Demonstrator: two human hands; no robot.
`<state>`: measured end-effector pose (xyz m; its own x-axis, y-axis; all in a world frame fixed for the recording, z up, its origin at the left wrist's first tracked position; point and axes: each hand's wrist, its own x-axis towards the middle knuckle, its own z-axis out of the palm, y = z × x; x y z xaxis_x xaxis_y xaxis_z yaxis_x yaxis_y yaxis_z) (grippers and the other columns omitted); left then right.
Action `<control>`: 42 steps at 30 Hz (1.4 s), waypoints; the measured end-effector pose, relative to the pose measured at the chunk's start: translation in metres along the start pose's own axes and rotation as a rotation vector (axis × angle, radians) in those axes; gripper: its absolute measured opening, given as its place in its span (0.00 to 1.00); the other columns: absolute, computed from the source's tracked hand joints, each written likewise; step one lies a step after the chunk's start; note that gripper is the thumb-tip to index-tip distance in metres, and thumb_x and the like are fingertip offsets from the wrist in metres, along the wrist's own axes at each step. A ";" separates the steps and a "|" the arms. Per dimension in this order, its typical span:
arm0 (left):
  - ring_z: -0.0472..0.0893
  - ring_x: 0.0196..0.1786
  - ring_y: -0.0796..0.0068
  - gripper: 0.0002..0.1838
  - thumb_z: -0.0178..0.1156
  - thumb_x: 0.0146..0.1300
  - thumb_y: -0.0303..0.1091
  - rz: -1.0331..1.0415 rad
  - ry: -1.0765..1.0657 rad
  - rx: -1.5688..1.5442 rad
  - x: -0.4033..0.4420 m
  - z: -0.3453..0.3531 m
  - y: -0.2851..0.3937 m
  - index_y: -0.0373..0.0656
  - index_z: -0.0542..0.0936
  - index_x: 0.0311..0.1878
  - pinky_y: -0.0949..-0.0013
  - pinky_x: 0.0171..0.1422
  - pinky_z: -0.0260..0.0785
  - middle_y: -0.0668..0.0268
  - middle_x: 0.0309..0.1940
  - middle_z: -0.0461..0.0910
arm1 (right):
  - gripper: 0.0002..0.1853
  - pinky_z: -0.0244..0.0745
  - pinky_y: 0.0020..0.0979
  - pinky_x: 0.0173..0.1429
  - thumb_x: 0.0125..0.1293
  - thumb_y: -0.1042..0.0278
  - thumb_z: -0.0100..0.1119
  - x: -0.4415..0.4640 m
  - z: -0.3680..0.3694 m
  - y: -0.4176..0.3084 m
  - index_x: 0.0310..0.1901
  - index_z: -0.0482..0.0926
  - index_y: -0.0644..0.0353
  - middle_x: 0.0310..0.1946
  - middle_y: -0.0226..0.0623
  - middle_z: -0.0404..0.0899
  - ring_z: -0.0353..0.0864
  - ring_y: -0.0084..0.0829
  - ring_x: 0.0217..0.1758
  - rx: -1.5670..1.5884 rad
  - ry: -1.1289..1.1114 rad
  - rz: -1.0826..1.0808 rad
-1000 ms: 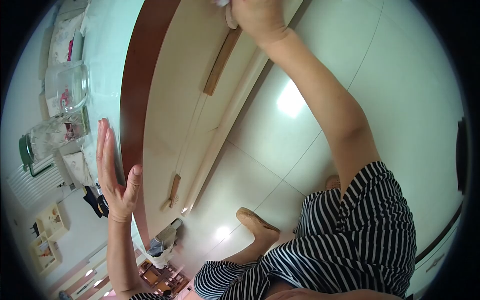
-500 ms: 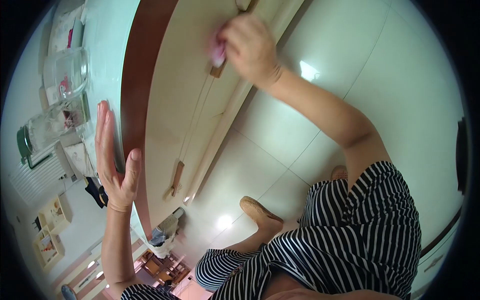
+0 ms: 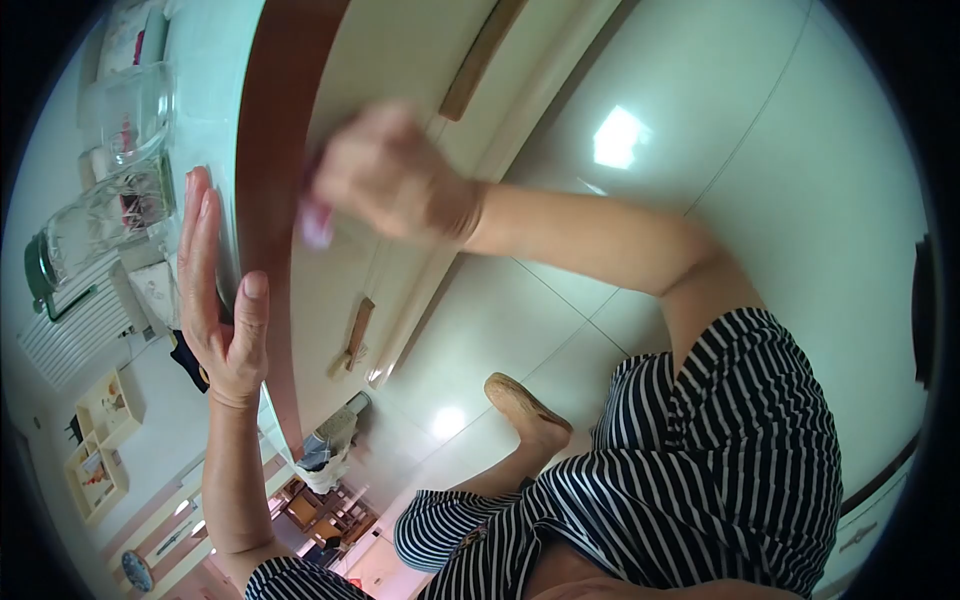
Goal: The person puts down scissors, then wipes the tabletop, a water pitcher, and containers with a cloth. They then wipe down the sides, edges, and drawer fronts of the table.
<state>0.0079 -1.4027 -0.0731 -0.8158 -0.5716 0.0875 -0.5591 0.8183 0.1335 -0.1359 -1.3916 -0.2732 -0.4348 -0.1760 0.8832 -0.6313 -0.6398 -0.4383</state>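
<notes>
My right hand (image 3: 395, 175), smeared by motion, is closed around a pink cloth (image 3: 316, 222). The cloth lies by the brown edge band (image 3: 275, 130) of a cream cabinet, where it borders the drawer front (image 3: 340, 255). My left hand (image 3: 222, 320) lies with fingers stretched out and thumb apart on the pale cabinet top (image 3: 205, 90), along its edge. Nothing shows in that hand. Two wooden handles, one nearer my right hand (image 3: 480, 62) and a smaller one (image 3: 359, 330), sit on the cabinet front.
On the cabinet top stand a clear container (image 3: 140, 115) and a glass jar with a green lid (image 3: 100, 235). A white radiator (image 3: 75, 335) and a small wall shelf (image 3: 108, 410) are beyond. Glossy tiles (image 3: 640, 240) cover the floor, where my slippered foot (image 3: 520, 400) rests.
My right hand has moved with the pink cloth from the drawer handle towards the cabinet's brown edge, uncovering that handle. My left hand stays on the cabinet top.
</notes>
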 end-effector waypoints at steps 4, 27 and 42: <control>0.61 0.79 0.51 0.31 0.56 0.73 0.46 0.004 0.020 0.000 -0.001 0.004 -0.005 0.35 0.70 0.72 0.52 0.81 0.49 0.48 0.74 0.65 | 0.10 0.74 0.33 0.49 0.52 0.69 0.65 -0.053 0.000 0.001 0.38 0.81 0.48 0.38 0.25 0.75 0.77 0.29 0.45 0.139 -0.229 -0.297; 0.62 0.78 0.51 0.28 0.57 0.72 0.38 -0.011 0.039 -0.020 -0.005 0.007 -0.005 0.36 0.70 0.72 0.52 0.81 0.50 0.50 0.74 0.66 | 0.06 0.72 0.42 0.50 0.61 0.77 0.55 -0.005 -0.119 0.148 0.40 0.77 0.62 0.38 0.42 0.77 0.76 0.43 0.47 -0.185 0.052 1.019; 0.62 0.78 0.51 0.28 0.58 0.71 0.36 -0.024 0.033 0.006 -0.006 0.005 -0.004 0.37 0.70 0.72 0.51 0.81 0.50 0.49 0.75 0.65 | 0.07 0.76 0.39 0.48 0.56 0.71 0.60 -0.083 -0.106 0.145 0.37 0.80 0.52 0.38 0.34 0.78 0.78 0.39 0.44 -0.413 -0.492 0.100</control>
<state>0.0147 -1.4025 -0.0794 -0.7969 -0.5927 0.1168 -0.5794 0.8047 0.1296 -0.2592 -1.3902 -0.4274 -0.2214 -0.6046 0.7651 -0.8407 -0.2792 -0.4639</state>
